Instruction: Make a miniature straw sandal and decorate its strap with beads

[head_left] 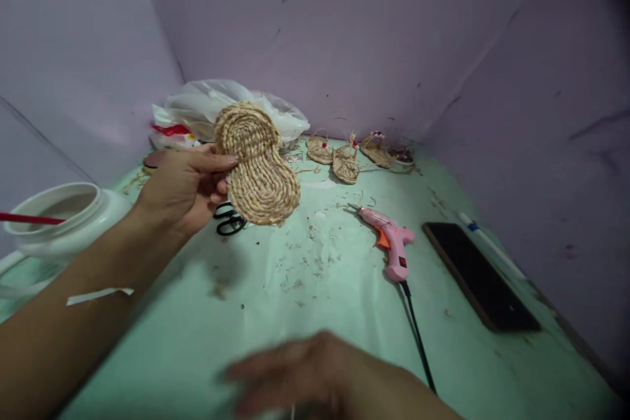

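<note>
My left hand (191,187) pinches a woven straw sole (260,170), shaped like a figure eight, by its narrow middle. The sole is raised above the table with its flat coiled face toward me. A strip of white tape (101,295) sticks to my left forearm. Low in the view, my right hand (305,374) is smeared by motion, and whether its fingers hold anything does not show. Black-handled scissors (230,218) lie partly behind the sole. To the right, a pink glue gun (391,236) rests on its side, its black cord running toward me.
Small woven sandals (346,164) with red beads sit at the back, beside a bead dish (401,156). A plastic bag (197,108) lies behind the sole. A white jug (111,210) stands left; a phone (477,272) and white pen (492,244) lie right. Straw scraps dot the green table (191,354).
</note>
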